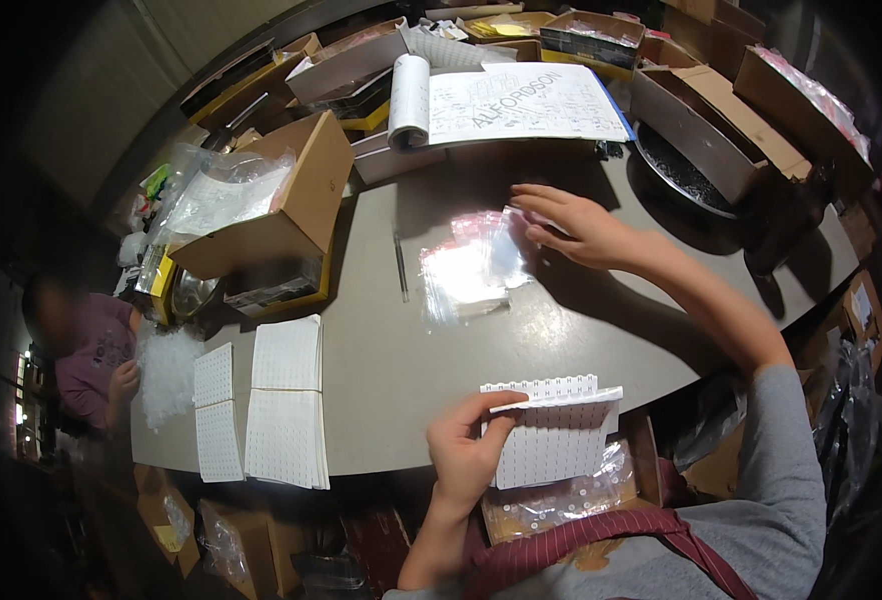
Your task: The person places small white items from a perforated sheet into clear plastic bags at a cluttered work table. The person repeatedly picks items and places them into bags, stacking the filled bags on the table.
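My left hand point(465, 445) pinches the upper left edge of a folded label sheet point(551, 440), white with rows of small printed marks, at the table's near edge. Farther off, my right hand point(579, 228) is over the right side of a pile of clear plastic bags point(466, 270) with reddish top edges. Its fingers are stretched out and apart, next to a bag's edge. Whether the fingertips touch that bag, I cannot tell. Left of the bags lies a dark pen point(401, 268).
Stacks of printed sheets point(286, 420) lie at the left, beside a heap of small clear pieces point(169, 370). Cardboard boxes point(301, 190) and a large notepad point(511, 100) line the far side. A black round pan point(681, 170) is far right. A person point(96, 350) sits at left.
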The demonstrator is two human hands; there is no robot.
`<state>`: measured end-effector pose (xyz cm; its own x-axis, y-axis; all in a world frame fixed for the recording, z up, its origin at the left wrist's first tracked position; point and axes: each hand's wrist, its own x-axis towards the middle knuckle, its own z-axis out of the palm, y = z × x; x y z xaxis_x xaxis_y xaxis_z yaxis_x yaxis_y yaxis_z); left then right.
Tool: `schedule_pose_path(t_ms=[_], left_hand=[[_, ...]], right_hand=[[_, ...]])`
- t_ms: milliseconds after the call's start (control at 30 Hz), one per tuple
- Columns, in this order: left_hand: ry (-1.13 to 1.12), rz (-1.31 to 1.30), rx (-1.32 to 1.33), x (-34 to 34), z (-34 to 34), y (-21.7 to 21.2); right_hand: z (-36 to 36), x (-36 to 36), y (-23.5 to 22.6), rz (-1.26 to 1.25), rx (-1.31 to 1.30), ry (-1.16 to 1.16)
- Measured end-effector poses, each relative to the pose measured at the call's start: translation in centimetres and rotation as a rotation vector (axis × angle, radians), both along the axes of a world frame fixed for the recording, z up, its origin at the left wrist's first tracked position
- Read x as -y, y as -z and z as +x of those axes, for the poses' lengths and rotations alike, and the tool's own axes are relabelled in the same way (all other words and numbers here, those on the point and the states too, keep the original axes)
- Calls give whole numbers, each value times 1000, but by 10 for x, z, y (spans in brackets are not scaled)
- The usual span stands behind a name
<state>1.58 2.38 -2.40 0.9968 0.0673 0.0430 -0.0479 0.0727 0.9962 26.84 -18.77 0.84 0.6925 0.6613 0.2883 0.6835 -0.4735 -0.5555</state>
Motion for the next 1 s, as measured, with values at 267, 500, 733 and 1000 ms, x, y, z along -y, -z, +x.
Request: schedule_pose_path(t_ms=[267, 500, 733, 1000], left_hand=[[-19, 76, 1, 1, -5, 4], [-16, 154, -17, 2, -8, 4], [-104, 46, 46, 10, -6, 11], [-41, 98, 25, 7, -5, 5]], right_hand=[[-3, -39, 33, -527, 173, -180], [-15, 15, 28, -566, 184, -156], [-37, 50, 31, -295, 427, -68], [-87, 83, 28, -425, 219, -259]])
